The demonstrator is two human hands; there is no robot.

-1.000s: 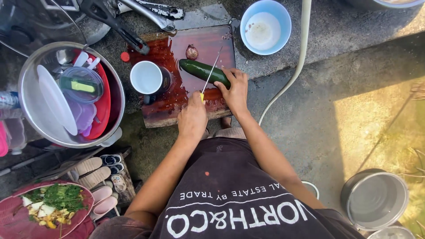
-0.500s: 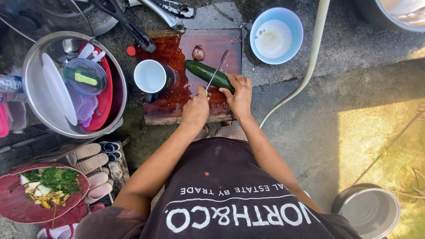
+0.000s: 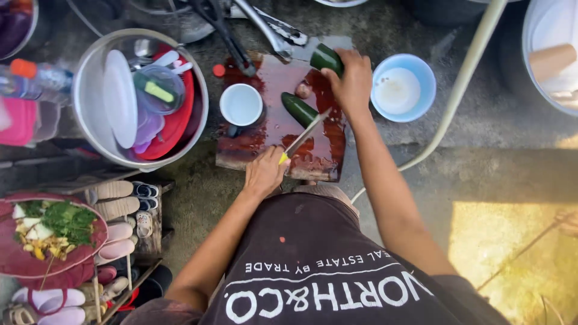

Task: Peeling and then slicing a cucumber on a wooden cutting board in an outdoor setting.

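Observation:
My left hand (image 3: 264,173) grips a yellow-handled knife (image 3: 304,135), its blade pointing up across the wet red-brown cutting board (image 3: 271,141). One dark green cucumber half (image 3: 298,109) lies on the board just beyond the blade tip. My right hand (image 3: 351,80) holds the other cucumber half (image 3: 326,59) lifted at the board's far right corner. A small brownish piece (image 3: 304,91) sits between the two halves.
A white cup (image 3: 241,104) stands on the board's left part. A blue bowl (image 3: 400,89) sits right of it, beside a pale hose (image 3: 457,90). A metal basin (image 3: 90,129) holds plates and lids. A red tray of greens (image 3: 18,259) and shoes (image 3: 117,210) lie lower left.
The whole cucumber is now in two halves. My right hand has lifted one half to the board's far corner. My left hand with the knife has drawn back toward me.

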